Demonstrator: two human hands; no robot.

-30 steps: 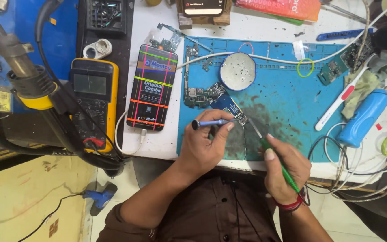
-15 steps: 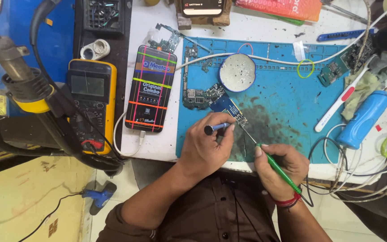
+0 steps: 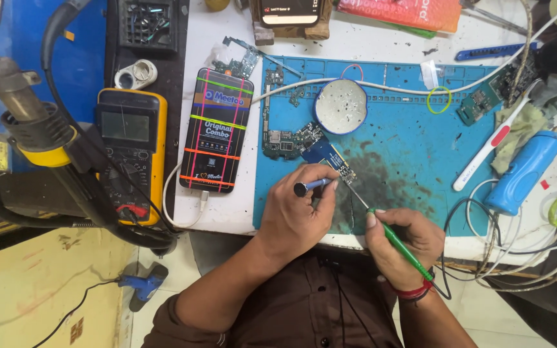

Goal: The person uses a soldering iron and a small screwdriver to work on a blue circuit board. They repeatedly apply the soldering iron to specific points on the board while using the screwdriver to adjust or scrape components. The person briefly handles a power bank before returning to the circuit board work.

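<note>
My left hand [image 3: 299, 216] grips a thin blue-handled tool [image 3: 311, 186] whose tip rests on a small blue circuit board [image 3: 330, 156] lying on the blue work mat [image 3: 414, 129]. My right hand [image 3: 400, 243] holds a green-handled soldering iron [image 3: 398, 245], its metal tip reaching up-left to the same board. A larger green circuit board [image 3: 285, 138] lies just above-left of the small one. The mat around the board is stained dark.
A round metal tin [image 3: 340, 106] sits above the boards. A phone bound with coloured bands [image 3: 216, 129] and a yellow multimeter [image 3: 129, 154] lie left. A white toothbrush [image 3: 494, 145], blue cylinder [image 3: 523, 171] and tangled cables [image 3: 523, 258] are right. A hot-air nozzle [image 3: 14, 96] hangs far left.
Both hands stay on the small board; the left hand's tool has shifted slightly right and down, and the soldering iron tip has stayed at the board.
</note>
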